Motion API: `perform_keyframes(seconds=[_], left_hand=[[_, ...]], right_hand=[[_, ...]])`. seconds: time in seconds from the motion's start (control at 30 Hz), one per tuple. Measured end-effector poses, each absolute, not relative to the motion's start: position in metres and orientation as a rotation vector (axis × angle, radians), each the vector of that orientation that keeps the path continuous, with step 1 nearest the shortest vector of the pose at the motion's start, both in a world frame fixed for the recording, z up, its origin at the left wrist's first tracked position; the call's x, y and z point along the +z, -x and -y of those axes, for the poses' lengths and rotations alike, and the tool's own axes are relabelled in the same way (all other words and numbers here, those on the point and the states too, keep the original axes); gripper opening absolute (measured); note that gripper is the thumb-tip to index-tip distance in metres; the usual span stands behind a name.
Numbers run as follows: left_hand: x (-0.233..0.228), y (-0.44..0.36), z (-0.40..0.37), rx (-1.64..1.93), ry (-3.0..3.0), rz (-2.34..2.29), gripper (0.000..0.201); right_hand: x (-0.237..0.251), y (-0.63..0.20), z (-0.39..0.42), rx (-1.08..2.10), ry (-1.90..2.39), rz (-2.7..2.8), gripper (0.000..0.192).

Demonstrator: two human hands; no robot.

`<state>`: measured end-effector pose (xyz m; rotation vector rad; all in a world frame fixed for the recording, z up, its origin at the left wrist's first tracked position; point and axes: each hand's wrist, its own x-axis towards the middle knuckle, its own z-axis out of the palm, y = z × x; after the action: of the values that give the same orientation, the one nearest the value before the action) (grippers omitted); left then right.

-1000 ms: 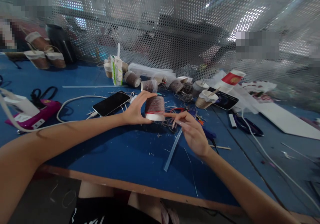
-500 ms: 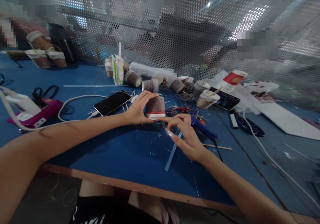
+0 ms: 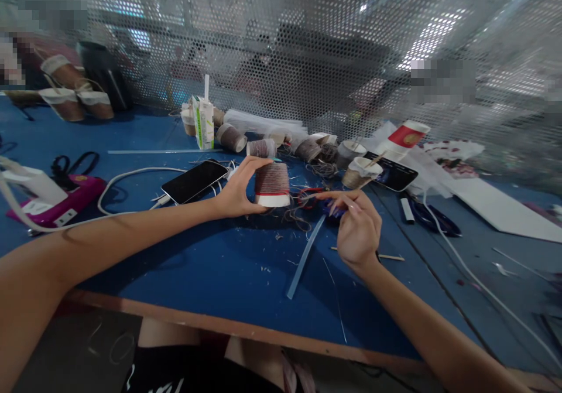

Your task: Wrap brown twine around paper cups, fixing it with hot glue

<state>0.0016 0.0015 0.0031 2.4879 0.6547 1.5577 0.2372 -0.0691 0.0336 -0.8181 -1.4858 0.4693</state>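
Cup [image 3: 272,183], cord-wound, red-banded, white-rimmed: frame centre, grasped by left hand [image 3: 241,191], which partly hides its left side. Right hand [image 3: 359,226]: right of centre, forefinger extended, clear of the cup; whether it pinches cord, cannot tell. Blue tool [image 3: 332,209]: mostly hidden behind that hand. Perforated screen [image 3: 263,41]: top, shapes beyond blurred.

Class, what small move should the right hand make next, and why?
Perhaps bring the right hand to the wrapped cup and wind lower: the left hand holds the cup, the right is apart from it, and its white lower band is bare.
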Motion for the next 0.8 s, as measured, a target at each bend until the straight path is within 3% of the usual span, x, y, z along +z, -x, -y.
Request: perform_keyframes(seconds=[0.33, 0.6, 0.8], left_hand=[[-0.01, -0.005, -0.009, 1.513, -2.23, -0.551, 0.086], [-0.005, -0.006, -0.005, 1.456, -2.195, -0.376, 0.083], [-0.008, -0.005, -0.007, 1.448, -2.185, -0.411, 0.084]], right_hand=[[0.032, -0.234, 0.09, 0.689, 0.834, 1.912, 0.029], [0.036, -0.236, 0.069, 0.846, 0.755, 1.505, 0.031], [0.026, -0.253, 0.05, 0.619, 0.972, 1.295, 0.033]])
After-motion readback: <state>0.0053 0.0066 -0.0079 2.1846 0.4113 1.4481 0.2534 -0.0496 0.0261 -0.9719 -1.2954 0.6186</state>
